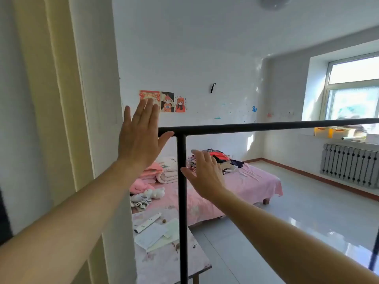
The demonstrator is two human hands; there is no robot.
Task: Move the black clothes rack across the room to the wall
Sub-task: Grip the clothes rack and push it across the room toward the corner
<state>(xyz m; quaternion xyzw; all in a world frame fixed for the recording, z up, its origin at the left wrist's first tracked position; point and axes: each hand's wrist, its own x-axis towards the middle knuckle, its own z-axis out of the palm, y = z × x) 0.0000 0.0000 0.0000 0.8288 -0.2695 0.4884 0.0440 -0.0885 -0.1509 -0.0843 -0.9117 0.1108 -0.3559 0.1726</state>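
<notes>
The black clothes rack [256,126] stands right in front of me, its top bar running from the middle of the view to the right edge. Its near upright post [182,201] drops straight down from the bar's left end. My left hand [141,136] is raised flat with fingers spread, just left of the bar's end, its thumb at the tip of the bar. My right hand [203,175] is open too, palm forward, just right of the post with the thumb close to it. Neither hand grips the rack.
A white wall corner and cream door frame [98,119] stand close on the left. A bed with a pink sheet [246,181] and piled clothes lies behind the rack. A small table [164,253] with papers sits below. A radiator [348,165] and window are at right, over pale tiled floor.
</notes>
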